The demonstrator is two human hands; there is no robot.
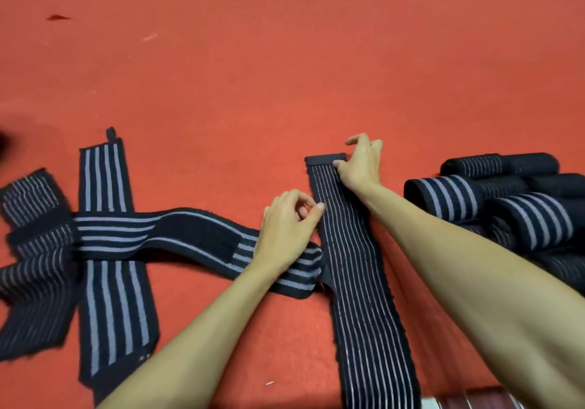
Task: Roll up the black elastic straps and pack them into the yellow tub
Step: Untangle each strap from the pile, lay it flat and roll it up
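A black strap with thin pale stripes (357,282) lies flat on the red floor, running from a plain black end tab near the middle down to the bottom edge. My right hand (361,163) pinches its right edge just below the tab, thumb on top. My left hand (285,228) has curled fingers and pinches the strap's left edge a little lower. Several loose straps with wider grey stripes (107,250) lie crossed over each other on the left. The yellow tub is not in view.
Several rolled straps (474,196) are piled on the floor at the right, close to my right forearm. A blurred striped object (468,400) shows at the bottom edge. The red floor (285,60) stretches away beyond the straps.
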